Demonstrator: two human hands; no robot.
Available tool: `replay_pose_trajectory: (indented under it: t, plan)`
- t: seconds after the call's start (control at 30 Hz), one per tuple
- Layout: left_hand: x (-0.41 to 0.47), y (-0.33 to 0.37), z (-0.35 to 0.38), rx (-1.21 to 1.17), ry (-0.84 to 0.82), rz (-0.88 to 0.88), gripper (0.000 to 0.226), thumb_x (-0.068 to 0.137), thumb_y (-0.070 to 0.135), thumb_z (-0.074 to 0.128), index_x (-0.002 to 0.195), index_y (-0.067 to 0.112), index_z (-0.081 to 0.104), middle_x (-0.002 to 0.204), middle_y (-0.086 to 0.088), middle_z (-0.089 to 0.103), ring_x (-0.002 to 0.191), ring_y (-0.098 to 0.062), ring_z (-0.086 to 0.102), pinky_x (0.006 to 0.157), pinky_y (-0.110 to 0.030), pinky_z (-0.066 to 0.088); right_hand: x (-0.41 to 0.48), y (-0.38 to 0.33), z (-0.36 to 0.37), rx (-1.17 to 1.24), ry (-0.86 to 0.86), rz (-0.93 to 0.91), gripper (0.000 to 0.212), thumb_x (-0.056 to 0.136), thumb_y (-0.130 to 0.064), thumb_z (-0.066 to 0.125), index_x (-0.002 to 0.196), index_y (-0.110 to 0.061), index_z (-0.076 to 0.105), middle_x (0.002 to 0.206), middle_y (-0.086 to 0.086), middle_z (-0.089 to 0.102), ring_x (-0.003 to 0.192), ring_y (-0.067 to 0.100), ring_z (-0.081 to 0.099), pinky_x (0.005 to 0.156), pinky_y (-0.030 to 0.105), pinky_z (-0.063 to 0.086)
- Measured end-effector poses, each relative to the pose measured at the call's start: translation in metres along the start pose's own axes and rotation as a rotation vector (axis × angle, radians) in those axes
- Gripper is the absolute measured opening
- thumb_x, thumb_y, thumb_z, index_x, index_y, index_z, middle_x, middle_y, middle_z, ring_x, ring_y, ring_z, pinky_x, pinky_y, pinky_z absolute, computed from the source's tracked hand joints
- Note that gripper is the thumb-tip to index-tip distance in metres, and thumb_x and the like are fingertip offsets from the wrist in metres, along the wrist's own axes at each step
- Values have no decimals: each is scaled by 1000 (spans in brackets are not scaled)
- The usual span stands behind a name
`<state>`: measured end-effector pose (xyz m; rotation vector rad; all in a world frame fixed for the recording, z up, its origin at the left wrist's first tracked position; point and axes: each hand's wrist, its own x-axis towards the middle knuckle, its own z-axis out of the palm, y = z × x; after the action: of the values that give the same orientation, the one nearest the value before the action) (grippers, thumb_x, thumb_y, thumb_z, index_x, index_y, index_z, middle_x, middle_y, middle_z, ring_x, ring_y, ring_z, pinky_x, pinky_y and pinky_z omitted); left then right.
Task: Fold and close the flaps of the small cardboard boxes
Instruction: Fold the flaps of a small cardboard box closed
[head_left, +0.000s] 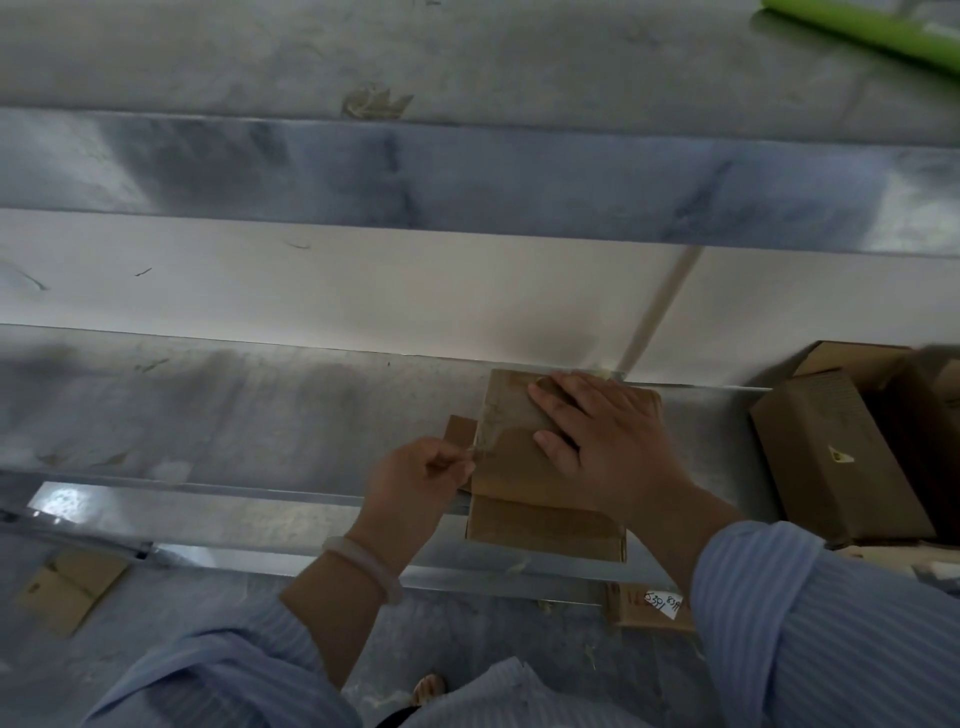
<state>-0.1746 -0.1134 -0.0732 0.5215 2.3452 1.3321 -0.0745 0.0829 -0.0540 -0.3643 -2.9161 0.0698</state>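
Note:
A small brown cardboard box (524, 483) lies on the metal table's near edge, its top flaps folded flat. My right hand (602, 431) presses palm down on the box top, fingers spread toward the left. My left hand (423, 475) is at the box's left side, with finger and thumb pinched on a thin strip of clear tape (480, 447) that runs onto the box top. A small side flap (460, 430) sticks out to the left just above my left hand.
More brown cardboard boxes (836, 457) are stacked at the right. A white belt (363, 291) runs across behind the box. Flat cardboard pieces (67, 587) lie on the floor at the lower left, a labelled one (649, 608) below the table. A green roll (872, 31) lies at the far right.

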Motion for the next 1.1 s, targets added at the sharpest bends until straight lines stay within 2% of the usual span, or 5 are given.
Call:
replay_pose_trajectory:
  t: [0.17,0.5,0.73,0.97,1.1]
  plan:
    - [-4,5,2,224,-15,68,17,89,23,63,74,15,61,74,-7,64,70,-19,58,62,-25,44,0,1,0,2,-25,5,55,92,-56,31,136,-30,53,139,-1,54,127,24,51,108,41,32]
    - [-13,28,-20,19,81,130,16,81,21,73,75,31,63,72,10,66,66,-1,61,62,-14,49,-1,0,-2,-6,-47,15,57,92,-57,29,135,-30,55,139,-1,54,127,23,51,108,41,33]
    - [7,40,-20,262,50,389,42,80,19,74,118,24,58,75,9,62,68,-2,57,70,-19,51,-1,0,-5,29,-103,12,62,90,-60,22,139,-33,49,146,-3,46,134,22,43,112,37,23]
    - [21,32,-18,398,-13,600,16,84,26,59,82,12,66,97,-2,62,84,-14,60,75,-29,52,-2,3,-5,69,-107,1,64,90,-63,22,141,-34,46,148,-5,44,137,19,38,114,35,18]
    - [30,28,-12,202,97,377,12,93,18,53,83,25,50,76,2,67,71,-14,65,66,-41,57,-7,3,-5,83,-118,-44,61,91,-63,25,141,-35,45,148,-5,44,137,19,38,114,37,21]
